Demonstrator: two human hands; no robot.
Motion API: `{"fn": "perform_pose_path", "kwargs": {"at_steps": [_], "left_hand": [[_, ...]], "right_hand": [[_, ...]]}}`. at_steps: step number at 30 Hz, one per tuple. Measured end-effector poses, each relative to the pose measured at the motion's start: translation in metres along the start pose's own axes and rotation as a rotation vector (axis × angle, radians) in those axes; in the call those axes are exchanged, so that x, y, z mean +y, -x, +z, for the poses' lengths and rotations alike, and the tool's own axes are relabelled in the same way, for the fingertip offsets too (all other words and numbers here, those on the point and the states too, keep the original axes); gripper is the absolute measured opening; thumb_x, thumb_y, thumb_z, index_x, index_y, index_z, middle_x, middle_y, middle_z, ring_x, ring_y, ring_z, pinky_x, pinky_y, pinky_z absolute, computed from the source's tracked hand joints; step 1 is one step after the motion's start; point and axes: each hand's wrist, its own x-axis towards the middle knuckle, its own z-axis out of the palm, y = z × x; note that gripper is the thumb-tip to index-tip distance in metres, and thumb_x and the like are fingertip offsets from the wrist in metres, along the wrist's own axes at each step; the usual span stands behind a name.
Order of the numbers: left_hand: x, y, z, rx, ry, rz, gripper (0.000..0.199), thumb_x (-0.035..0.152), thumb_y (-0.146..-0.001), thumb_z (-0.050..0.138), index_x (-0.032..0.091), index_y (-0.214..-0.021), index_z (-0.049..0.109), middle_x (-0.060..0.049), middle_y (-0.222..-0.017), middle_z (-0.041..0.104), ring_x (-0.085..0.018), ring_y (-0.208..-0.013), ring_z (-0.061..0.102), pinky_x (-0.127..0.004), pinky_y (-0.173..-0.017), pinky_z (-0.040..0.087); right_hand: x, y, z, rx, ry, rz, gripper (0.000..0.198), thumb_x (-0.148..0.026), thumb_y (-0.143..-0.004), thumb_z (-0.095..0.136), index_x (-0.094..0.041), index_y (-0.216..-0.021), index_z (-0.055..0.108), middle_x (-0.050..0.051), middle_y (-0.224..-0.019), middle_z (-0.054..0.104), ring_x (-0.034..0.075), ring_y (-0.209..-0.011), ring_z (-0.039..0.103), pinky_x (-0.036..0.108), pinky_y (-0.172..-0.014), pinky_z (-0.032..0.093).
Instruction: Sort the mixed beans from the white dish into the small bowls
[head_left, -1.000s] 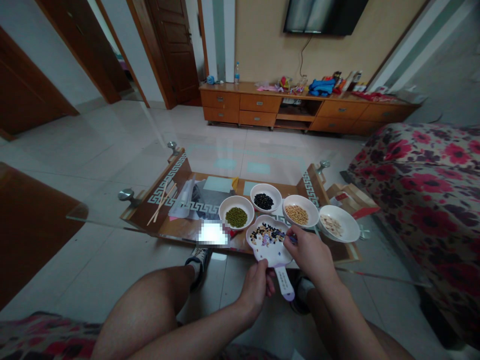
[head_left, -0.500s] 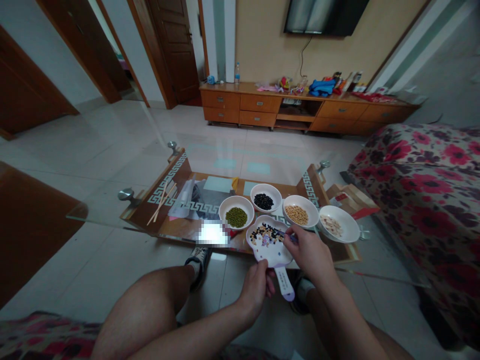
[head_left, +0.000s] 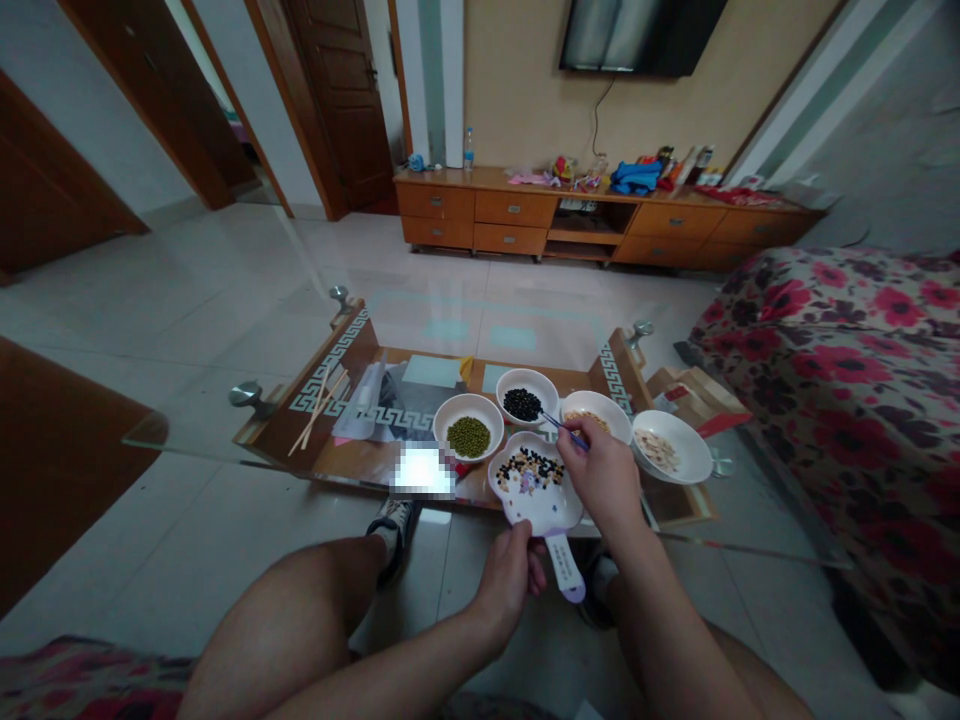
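My left hand (head_left: 511, 570) grips the near edge of a white, scallop-edged dish (head_left: 544, 512) with a short printed handle. Mixed black and tan beans (head_left: 531, 466) lie on the dish's far half. In my right hand (head_left: 604, 470) is a pair of slim dark tweezers (head_left: 557, 424), their tips at the near rim of the bowl of black beans (head_left: 523, 404). Left of that bowl stands one with green beans (head_left: 469, 437). A bowl of tan beans (head_left: 600, 405) is partly hidden behind my right hand, and a bowl of pale flat pieces (head_left: 660, 452) stands farther right.
The bowls stand on a glass-topped table (head_left: 397, 412). Chopsticks (head_left: 319, 412) lie at its left, near papers (head_left: 367, 405). A paper bag (head_left: 697, 400) is at the right, beside a flower-patterned sofa (head_left: 840, 330). A long TV cabinet (head_left: 510, 210) runs along the wall.
My right hand has moved the tweezers up and away from the beans on the dish to the black-bean bowl. My left hand still holds the dish in place.
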Motion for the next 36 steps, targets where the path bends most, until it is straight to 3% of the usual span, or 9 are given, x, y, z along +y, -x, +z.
{"fn": "perform_pose_path", "kwargs": {"at_steps": [5,11,17,23,36], "left_hand": [[0.000,0.000,0.001,-0.003,0.008,0.002,0.058,0.072,-0.073,0.033,0.018,-0.066,0.054,0.001,-0.044,0.046,-0.012,-0.042,0.041,-0.026,-0.047,0.029],[-0.001,0.000,0.001,-0.001,0.010,0.002,0.057,0.070,-0.074,0.033,0.018,-0.067,0.055,0.001,-0.043,0.045,-0.012,-0.041,0.040,-0.026,-0.046,0.028],[0.002,0.001,0.001,0.000,0.005,-0.001,0.052,0.064,-0.080,0.034,0.019,-0.066,0.054,0.001,-0.044,0.046,-0.012,-0.042,0.043,-0.025,-0.046,0.030],[0.003,0.002,0.000,0.002,-0.006,0.001,0.051,0.062,-0.081,0.033,0.018,-0.067,0.055,0.001,-0.045,0.046,-0.012,-0.042,0.042,-0.025,-0.047,0.031],[-0.002,0.000,0.001,0.012,0.018,0.006,0.054,0.067,-0.078,0.034,0.018,-0.069,0.055,0.001,-0.046,0.047,-0.013,-0.043,0.043,-0.026,-0.047,0.032]], "right_hand": [[0.003,-0.005,0.002,0.021,-0.026,-0.033,0.030,-0.043,-0.091,0.048,-0.022,-0.102,0.066,0.007,-0.088,0.073,0.021,-0.077,0.066,0.027,-0.066,0.039],[0.012,0.002,-0.005,0.010,0.014,0.006,0.028,-0.043,-0.089,0.050,-0.023,-0.098,0.067,0.006,-0.082,0.072,0.020,-0.072,0.065,0.026,-0.062,0.038],[0.016,0.013,-0.014,-0.178,0.089,0.000,0.020,-0.040,-0.085,0.053,-0.023,-0.089,0.064,0.003,-0.073,0.070,0.018,-0.065,0.063,0.024,-0.058,0.035],[0.022,0.018,-0.013,-0.371,0.154,-0.063,0.018,-0.037,-0.085,0.052,-0.023,-0.088,0.063,0.004,-0.081,0.070,0.017,-0.071,0.062,0.023,-0.058,0.032],[0.025,0.020,-0.012,-0.420,0.195,-0.081,0.014,-0.032,-0.083,0.052,-0.023,-0.085,0.062,0.003,-0.081,0.070,0.018,-0.075,0.062,0.024,-0.060,0.030]]}}
